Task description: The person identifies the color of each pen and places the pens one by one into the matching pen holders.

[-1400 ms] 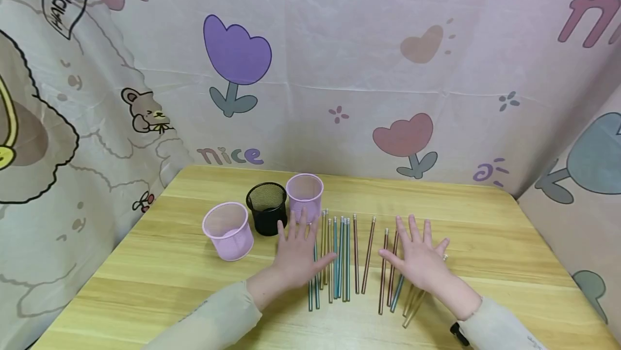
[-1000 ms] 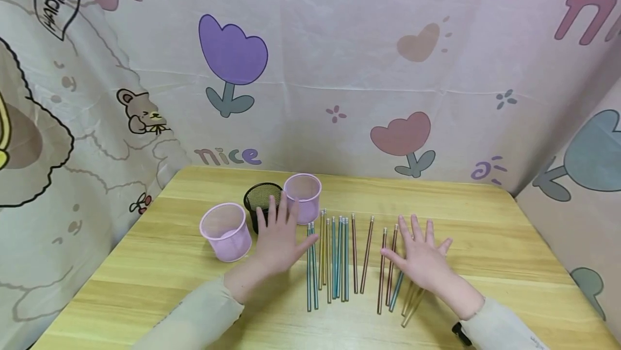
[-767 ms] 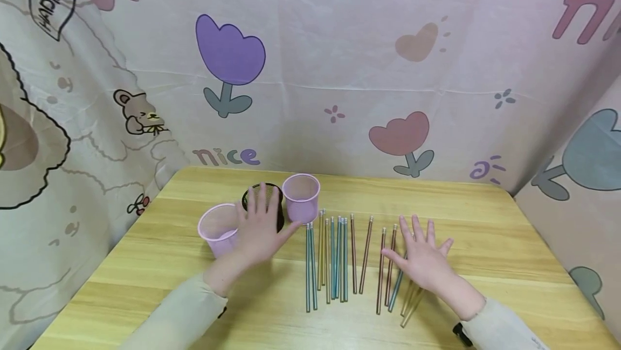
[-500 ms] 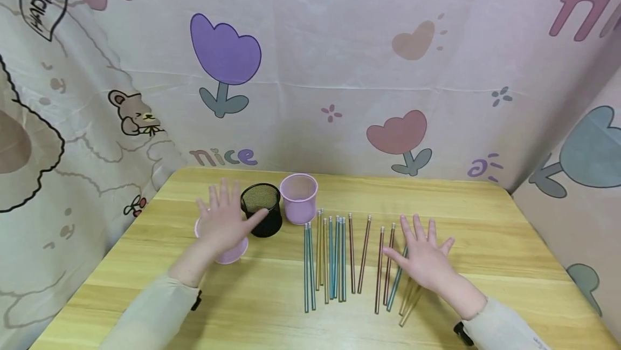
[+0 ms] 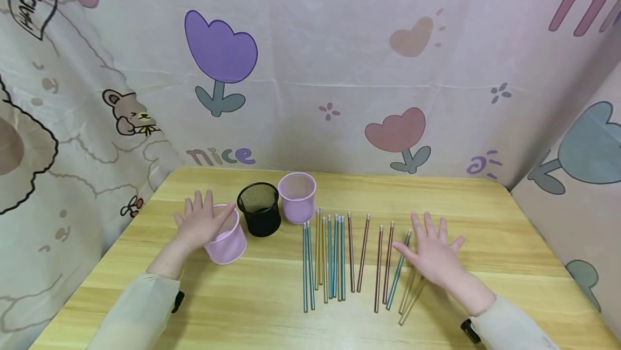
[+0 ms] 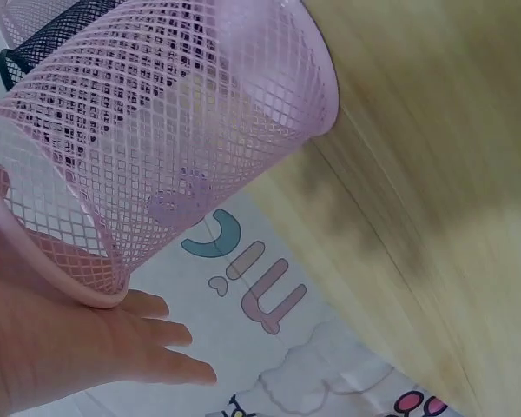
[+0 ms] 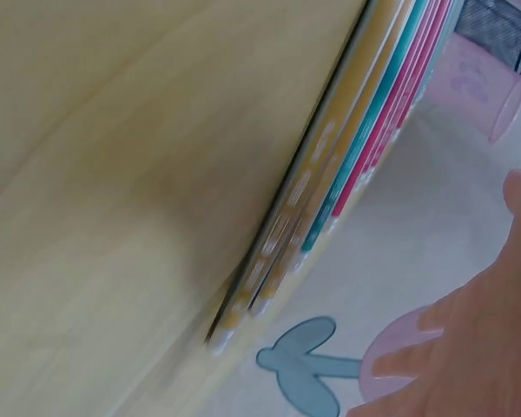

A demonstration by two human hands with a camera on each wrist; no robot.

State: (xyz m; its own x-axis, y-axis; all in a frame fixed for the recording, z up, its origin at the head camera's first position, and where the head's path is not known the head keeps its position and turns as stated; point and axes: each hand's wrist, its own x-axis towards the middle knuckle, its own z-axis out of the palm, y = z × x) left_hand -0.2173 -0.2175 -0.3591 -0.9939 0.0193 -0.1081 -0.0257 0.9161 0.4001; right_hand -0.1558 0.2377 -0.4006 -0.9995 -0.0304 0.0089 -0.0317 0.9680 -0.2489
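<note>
Under your left grip (image 5: 199, 224) the pink cup (image 5: 225, 242) is open diamond mesh, matt, with a smooth solid rim that looks like plastic (image 6: 169, 148). Just beyond it the black cup (image 5: 260, 215) is finer mesh, dull and dark; past that, a second pink cup (image 5: 297, 197) has the same matt lattice. Beneath your right grip (image 5: 435, 255) the pencils (image 5: 335, 258) look smooth and faintly glossy, with striped coating. The desk (image 5: 271, 307) under both grips is pale wood grain with a soft sheen. The printed backdrop (image 5: 339, 59) behind is creased matt cloth.
</note>
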